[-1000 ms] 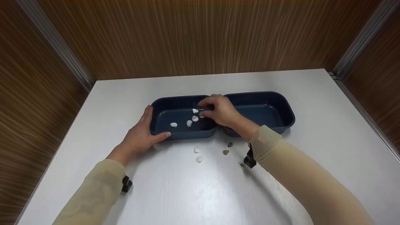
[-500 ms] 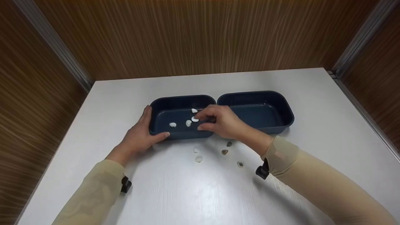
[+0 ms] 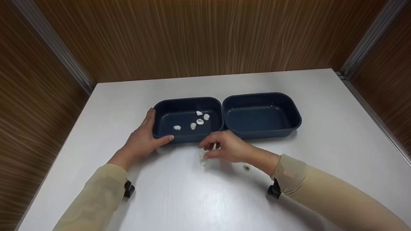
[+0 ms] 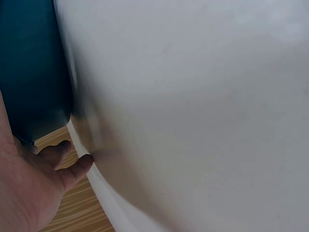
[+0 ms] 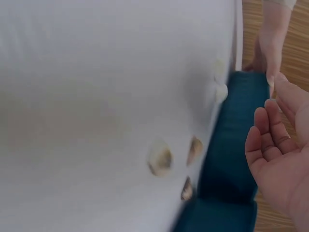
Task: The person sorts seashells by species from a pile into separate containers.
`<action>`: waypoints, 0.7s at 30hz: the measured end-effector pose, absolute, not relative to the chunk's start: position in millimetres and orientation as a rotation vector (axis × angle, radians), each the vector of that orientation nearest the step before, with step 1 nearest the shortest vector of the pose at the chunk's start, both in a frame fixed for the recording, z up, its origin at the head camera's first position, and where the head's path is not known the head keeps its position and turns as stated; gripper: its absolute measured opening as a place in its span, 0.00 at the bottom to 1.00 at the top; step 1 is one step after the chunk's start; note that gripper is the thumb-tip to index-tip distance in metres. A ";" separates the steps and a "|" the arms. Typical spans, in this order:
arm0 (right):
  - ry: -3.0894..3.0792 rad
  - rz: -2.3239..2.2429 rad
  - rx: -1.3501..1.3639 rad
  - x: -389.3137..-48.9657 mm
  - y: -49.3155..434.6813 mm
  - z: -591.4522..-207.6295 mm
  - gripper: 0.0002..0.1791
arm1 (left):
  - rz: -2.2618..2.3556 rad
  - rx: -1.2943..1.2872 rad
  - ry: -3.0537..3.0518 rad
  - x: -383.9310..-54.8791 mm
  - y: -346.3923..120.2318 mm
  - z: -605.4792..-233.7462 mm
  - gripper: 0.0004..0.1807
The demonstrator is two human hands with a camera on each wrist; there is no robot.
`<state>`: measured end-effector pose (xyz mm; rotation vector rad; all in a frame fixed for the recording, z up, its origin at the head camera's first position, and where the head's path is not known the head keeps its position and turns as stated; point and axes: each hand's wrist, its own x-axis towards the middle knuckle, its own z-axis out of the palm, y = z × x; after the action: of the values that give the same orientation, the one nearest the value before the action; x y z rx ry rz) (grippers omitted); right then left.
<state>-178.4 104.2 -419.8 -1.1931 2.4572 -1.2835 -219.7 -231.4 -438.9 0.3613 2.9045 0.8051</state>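
My left hand (image 3: 139,138) rests spread at the near left corner of the left navy tray (image 3: 188,139), thumb along its front wall and straight fingers against its end. Several white shells (image 3: 200,122) lie inside that tray. My right hand (image 3: 228,147) hovers in front of the tray, fingers bent and thumb apart from them, nothing seen between. Just under its fingertips are two pale shells (image 3: 203,163) on the table. In the right wrist view, three brownish shells (image 5: 160,158) lie nearby; the head view shows one (image 3: 246,168), the others being hidden by the hand.
A second navy tray (image 3: 266,133) stands end to end with the first, on its right, with no shells in it. The white table (image 3: 179,199) is bounded by a wood-grain panel (image 3: 208,38) at the back and by side panels.
My right hand has drawn back out of the left tray, down over the pale shells on the table. A white shell it had covered now shows in the tray. The left hand stays put.
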 end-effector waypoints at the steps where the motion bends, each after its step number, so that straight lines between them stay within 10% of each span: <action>1: 2.450 -1.272 -1.195 -177.2 104.0 -421.5 0.16 | 0.804 0.360 2.904 -219.8 -231.3 -439.2 0.72; 21: 2.380 -1.123 -1.100 -172.1 105.9 -444.1 0.18 | 0.800 0.369 2.903 -220.1 -231.9 -440.0 0.72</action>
<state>-172.1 105.9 -444.1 -1.0998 2.3801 -1.1234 -220.1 -231.9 -440.0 0.3688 2.9030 0.7999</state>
